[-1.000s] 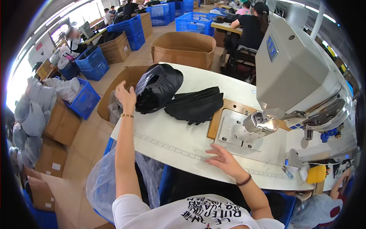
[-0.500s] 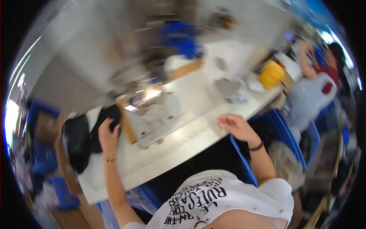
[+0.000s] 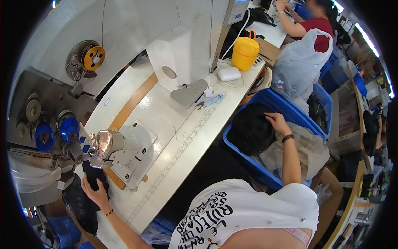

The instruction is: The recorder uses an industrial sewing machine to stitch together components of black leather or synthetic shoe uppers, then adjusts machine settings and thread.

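Currently the left hand [image 3: 96, 192] has thumb and fingers spread at black fabric pieces [image 3: 92, 169] on the table [image 3: 170, 170], beside the sewing machine [image 3: 110, 144]. The right hand's [image 3: 278, 123] curled fingers meet a black bundle [image 3: 251, 129] inside the blue crate [image 3: 248, 161]; I cannot tell whether they grip it.

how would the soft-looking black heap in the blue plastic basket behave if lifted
The soft-looking black heap is probably floppy: it slumps into a rounded mound with no straight edges. It may come up piecemeal, since its surface looks uneven, though separate pieces are hard to make out. It seems unlikely to roll, nestled against the walls of the blue plastic basket.
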The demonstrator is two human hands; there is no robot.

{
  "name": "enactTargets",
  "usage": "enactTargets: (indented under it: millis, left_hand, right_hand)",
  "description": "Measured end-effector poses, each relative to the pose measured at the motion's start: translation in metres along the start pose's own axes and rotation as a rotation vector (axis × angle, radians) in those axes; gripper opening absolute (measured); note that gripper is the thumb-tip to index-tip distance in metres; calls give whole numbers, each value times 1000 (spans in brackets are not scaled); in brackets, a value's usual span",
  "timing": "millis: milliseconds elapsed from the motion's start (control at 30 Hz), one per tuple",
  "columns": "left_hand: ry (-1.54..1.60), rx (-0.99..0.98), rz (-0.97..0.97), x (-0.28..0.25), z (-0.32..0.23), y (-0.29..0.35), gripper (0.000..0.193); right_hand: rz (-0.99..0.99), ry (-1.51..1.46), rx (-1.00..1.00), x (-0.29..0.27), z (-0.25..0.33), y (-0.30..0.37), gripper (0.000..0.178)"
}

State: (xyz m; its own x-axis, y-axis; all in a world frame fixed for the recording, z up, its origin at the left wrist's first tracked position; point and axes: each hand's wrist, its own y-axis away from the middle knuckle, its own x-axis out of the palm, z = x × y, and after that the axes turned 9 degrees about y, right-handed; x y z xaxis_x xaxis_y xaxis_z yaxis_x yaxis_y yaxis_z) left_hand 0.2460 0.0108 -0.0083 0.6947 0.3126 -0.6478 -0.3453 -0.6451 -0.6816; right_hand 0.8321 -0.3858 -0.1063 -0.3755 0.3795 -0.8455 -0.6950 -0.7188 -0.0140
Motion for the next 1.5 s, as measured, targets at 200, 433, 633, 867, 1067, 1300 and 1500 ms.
enactTargets:
  millis: [200, 433, 633, 867, 1067, 1300, 1500]
  left_hand:
    - [126, -181, -91, -35, 0, 1, 41]
    - [319, -293, -65, -36, -16, 4, 40]
    - [514, -393, -65, -35, -40, -1, 43]
    - [607, -399, -68, -47, -90, -17, 39]
    - [345, -91, -13, -58, -138, -31, 37]
    - [128, 262, 122, -43, -154, -43, 33]
    - [19, 401, 203, -28, -156, -50, 34]
  right_hand:
    - [-113, 37, 43, -31, 27, 2, 12]
    - [-11, -399, 70, -16, 40, 1, 10]
    - [-528, -192, -76, -67, 141, 22, 4]
    - [-513, 114, -1252, -80, 315, 23, 17]
    - [-467, 27, -1817, 19, 427, -23, 25]
    - [-41, -202, -1505, 67, 426, -25, 45]
    - [-109, -131, -1437, 85, 417, -22, 13]
